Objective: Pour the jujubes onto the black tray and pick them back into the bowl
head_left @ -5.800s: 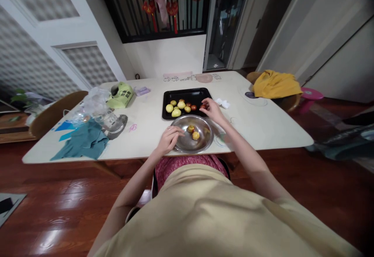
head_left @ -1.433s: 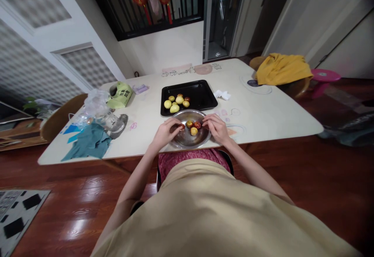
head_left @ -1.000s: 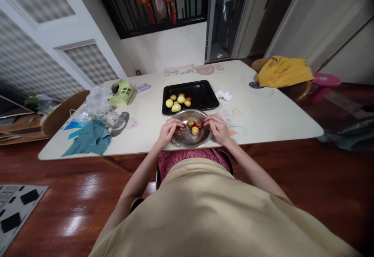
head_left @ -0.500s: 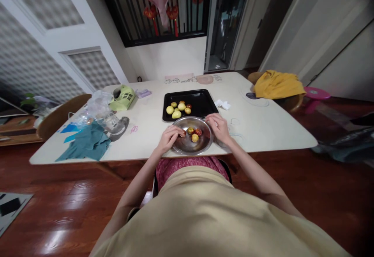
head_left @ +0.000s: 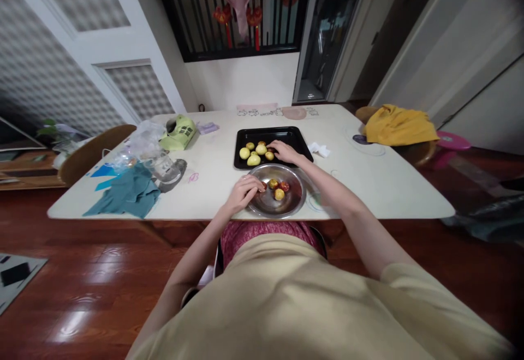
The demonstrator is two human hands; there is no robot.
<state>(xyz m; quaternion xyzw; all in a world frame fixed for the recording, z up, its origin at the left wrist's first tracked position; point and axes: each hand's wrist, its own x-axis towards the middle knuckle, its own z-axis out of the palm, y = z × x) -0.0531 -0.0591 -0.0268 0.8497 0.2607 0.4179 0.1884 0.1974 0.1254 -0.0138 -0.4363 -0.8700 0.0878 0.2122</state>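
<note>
In front of me a shiny metal bowl (head_left: 298, 207) holds several small round fruits, some yellow like the one (head_left: 279, 194) in its middle, some reddish brown (head_left: 284, 186). My left hand (head_left: 244, 192) rests over the bowl's left rim, its fingers closed on a reddish fruit (head_left: 263, 187) that they partly cover. Just beyond lies a black tray (head_left: 286, 136) with several pale yellow-green fruits (head_left: 254, 160) and a few darker ones. My right hand (head_left: 285, 151) reaches over the tray, its stretched fingertips at a reddish fruit (head_left: 271, 150); no firm grip shows.
To the left on the white table (head_left: 213, 185) are a teal cloth (head_left: 126, 191), a clear jar (head_left: 166, 170), plastic bags (head_left: 141, 142) and a green bag (head_left: 179, 133). Crumpled white tissue (head_left: 319, 149) lies right of the tray. A yellow cloth (head_left: 399, 125) hangs over a chair.
My right hand has moved from the bowl's right rim forward and left, over the fruits in the tray. My left hand stays at the bowl. The whole view has shifted slightly.
</note>
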